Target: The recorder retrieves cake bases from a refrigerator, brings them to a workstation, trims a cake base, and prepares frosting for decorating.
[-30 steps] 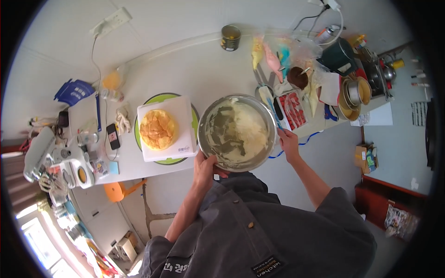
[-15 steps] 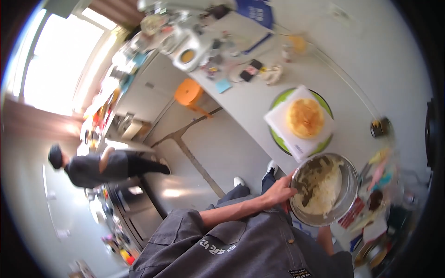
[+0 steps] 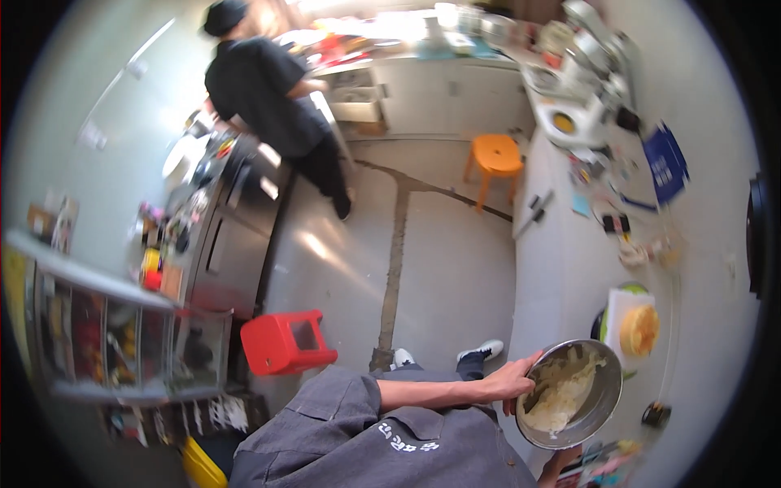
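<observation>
A round metal mixing bowl (image 3: 608, 407) is held up at my right, near the counter's edge. Pale, creamy stuff (image 3: 561, 403) clings to its inside, smeared up one wall. My left hand (image 3: 517, 381) grips the bowl's left rim, fingers closed around it. My right hand (image 3: 561, 465) is at the bowl's lower side; only the wrist part shows and its fingers are hidden behind the bowl. Just beyond the bowl, a round golden cake (image 3: 639, 330) sits on a white board (image 3: 620, 307), over a green round turntable (image 3: 634, 288).
The white counter (image 3: 545, 276) runs along my right, carrying a white stand mixer (image 3: 590, 61) far back. An orange stool (image 3: 496, 154) and a red stool (image 3: 285, 342) stand on the floor. A co-worker (image 3: 264, 89) in dark clothes stands far left by a steel cabinet (image 3: 232, 244).
My view has swung round to the left, so the room stands upright and the red stool shows. The bowl stays in my left hand; the cake now appears further right.
</observation>
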Available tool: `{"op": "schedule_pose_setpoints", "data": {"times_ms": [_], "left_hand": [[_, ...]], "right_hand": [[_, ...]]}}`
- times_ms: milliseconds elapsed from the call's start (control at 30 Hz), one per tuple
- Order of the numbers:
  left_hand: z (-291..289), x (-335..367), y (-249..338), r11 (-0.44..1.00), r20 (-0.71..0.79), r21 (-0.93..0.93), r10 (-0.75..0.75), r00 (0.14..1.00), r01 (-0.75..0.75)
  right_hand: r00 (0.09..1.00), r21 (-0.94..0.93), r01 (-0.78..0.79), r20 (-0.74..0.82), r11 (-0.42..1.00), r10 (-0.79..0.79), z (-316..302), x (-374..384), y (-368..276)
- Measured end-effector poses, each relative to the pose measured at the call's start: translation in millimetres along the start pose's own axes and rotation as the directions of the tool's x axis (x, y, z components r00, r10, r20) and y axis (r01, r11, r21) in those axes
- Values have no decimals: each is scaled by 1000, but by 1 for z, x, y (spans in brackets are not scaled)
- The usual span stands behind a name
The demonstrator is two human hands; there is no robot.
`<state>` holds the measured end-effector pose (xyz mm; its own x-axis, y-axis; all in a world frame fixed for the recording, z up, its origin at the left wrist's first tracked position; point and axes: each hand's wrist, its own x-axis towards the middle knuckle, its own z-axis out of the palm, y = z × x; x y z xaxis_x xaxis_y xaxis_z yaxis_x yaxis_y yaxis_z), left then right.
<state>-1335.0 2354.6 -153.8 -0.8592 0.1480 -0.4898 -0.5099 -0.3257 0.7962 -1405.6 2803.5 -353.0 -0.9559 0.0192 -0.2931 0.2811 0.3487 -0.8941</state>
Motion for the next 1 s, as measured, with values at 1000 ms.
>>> {"op": "schedule_pose_setpoints", "data": {"times_ms": [1000], "left_hand": [[-480,-460,-124,843,-916,-110,120,383,-527]], "right_hand": [[-524,565,809,819,-164,234,922,-372,-528]]}}
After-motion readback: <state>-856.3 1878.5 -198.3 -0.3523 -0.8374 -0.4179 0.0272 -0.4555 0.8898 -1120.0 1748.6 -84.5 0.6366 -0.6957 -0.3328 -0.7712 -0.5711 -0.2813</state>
